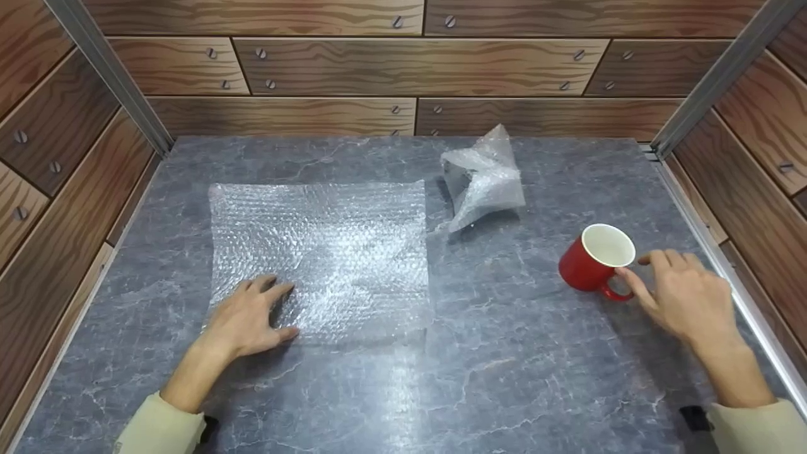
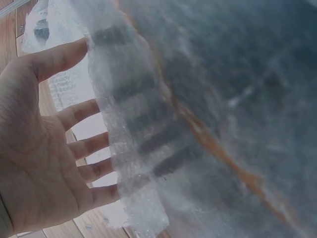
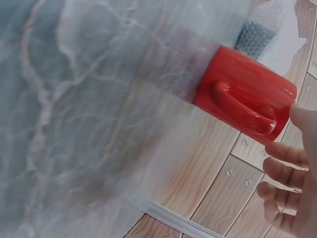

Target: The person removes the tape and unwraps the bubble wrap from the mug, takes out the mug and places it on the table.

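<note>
A flat sheet of bubble wrap (image 1: 353, 246) lies on the left half of the table. My left hand (image 1: 243, 323) has its fingers spread, and the fingertips touch the sheet near its lower left part. In the left wrist view the same hand (image 2: 47, 134) shows an open palm at the wrap's edge (image 2: 106, 94). On the right stands an upright red mug (image 1: 581, 268) with a white inside, its handle facing me. Beside it is my right hand (image 1: 690, 301), thumb tip right at the rim above the handle, the other fingers loosely bent and apart from the mug (image 3: 247, 94).
A bundle of bubble wrap (image 1: 488, 180) with pointed corners sits toward the back, right of the sheet. Wood-patterned walls (image 1: 416, 66) enclose the grey marbled table (image 1: 504, 378) at the back and sides. A metal rail (image 1: 744, 296) runs along the right edge.
</note>
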`<state>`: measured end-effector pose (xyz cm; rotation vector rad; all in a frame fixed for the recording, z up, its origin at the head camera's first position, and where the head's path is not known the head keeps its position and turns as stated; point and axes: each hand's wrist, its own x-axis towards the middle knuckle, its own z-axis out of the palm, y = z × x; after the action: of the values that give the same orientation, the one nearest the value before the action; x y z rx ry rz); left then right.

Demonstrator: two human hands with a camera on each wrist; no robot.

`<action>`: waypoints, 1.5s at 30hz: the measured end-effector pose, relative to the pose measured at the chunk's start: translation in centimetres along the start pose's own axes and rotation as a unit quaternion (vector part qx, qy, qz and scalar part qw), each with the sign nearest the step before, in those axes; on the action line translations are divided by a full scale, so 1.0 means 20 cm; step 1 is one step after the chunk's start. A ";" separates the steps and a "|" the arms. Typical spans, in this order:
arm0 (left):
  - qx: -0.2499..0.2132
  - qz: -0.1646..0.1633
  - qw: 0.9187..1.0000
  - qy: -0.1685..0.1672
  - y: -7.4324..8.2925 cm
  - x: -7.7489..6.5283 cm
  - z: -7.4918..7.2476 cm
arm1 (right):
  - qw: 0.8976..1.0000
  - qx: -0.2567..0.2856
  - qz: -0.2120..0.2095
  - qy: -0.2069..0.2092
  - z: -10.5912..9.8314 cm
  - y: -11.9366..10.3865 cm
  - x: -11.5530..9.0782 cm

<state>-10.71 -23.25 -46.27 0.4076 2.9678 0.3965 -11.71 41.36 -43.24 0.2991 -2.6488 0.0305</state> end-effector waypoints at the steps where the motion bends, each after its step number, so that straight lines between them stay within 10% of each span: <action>1: 0.002 0.001 1.000 0.004 0.00 0.00 0.00 | 1.000 0.001 -0.004 0.011 0.00 -0.01 0.01; 18: 0.050 0.016 0.998 0.035 -0.04 0.03 0.02 | 0.991 0.049 -0.091 0.086 0.03 -0.30 0.28; 45: 0.080 -0.008 0.997 0.010 -0.02 0.09 -0.01 | 0.989 0.072 -0.124 0.034 0.21 -0.60 0.56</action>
<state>-12.57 -23.11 -46.40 0.3989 3.0301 0.1620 -20.70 26.94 -42.16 0.6615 -2.5274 0.1482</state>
